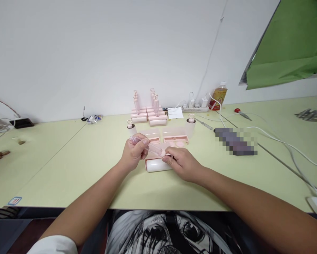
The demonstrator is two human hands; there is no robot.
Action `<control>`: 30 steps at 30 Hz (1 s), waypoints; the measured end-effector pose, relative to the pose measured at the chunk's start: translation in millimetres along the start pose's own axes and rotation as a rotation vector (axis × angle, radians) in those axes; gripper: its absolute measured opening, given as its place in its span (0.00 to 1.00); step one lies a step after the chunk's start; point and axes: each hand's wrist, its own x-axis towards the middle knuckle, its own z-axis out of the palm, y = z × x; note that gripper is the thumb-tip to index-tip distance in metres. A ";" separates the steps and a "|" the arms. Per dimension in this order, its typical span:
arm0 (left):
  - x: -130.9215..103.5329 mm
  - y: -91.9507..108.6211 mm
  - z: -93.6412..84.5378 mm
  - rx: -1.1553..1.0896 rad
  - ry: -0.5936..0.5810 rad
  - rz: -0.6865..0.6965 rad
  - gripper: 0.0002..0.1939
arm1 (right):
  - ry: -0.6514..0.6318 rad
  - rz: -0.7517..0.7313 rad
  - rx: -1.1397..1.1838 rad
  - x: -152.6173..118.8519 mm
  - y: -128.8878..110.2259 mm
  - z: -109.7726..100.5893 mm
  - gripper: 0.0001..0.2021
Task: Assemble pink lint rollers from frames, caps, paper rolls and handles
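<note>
A clear pinkish tube [153, 148] is held slantwise between both hands above the table. My left hand [134, 151] wraps round its upper left end. At its lower right end, the fingers of my right hand [182, 163] pinch the pink cap. Just beneath lies a white cylinder [158, 165] with a red inner edge, its right end partly behind my right hand. Behind the hands are open pink cases [175, 139]. Two upright cups, one at the left [132, 129] and one at the right [190, 126], hold pink heart-topped pieces.
Stacked pink cases [157, 120] with upright tubes stand by the wall. A power strip [198, 108], a drink bottle [219, 96], a red-handled tool [242, 113] and white cables are at the right. A pixelated dark object [235, 141] lies nearer. Bundled cable [92, 119] sits back left.
</note>
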 end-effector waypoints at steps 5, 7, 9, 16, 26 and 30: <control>-2.4 0.5 8.4 -0.021 0.012 -0.028 0.17 | -0.014 0.010 -0.041 -1.6 -0.1 0.2 0.14; -3.0 -0.3 12.1 -0.036 0.031 -0.025 0.16 | -0.029 0.009 -0.085 -1.8 -0.5 0.2 0.15; -3.6 -2.5 15.6 -0.049 0.063 -0.005 0.15 | -0.038 0.006 -0.130 -1.7 -1.3 0.3 0.14; -8.5 -12.3 23.9 -0.084 0.155 0.028 0.15 | -0.101 0.010 -0.211 -2.1 -5.5 -1.3 0.13; -13.9 -12.1 30.9 -0.189 0.174 0.044 0.17 | -0.130 -0.008 -0.250 -1.6 -8.7 -5.2 0.13; -13.7 -12.4 32.9 -0.185 0.192 0.045 0.18 | -0.139 0.005 -0.261 -1.4 -9.5 -4.7 0.12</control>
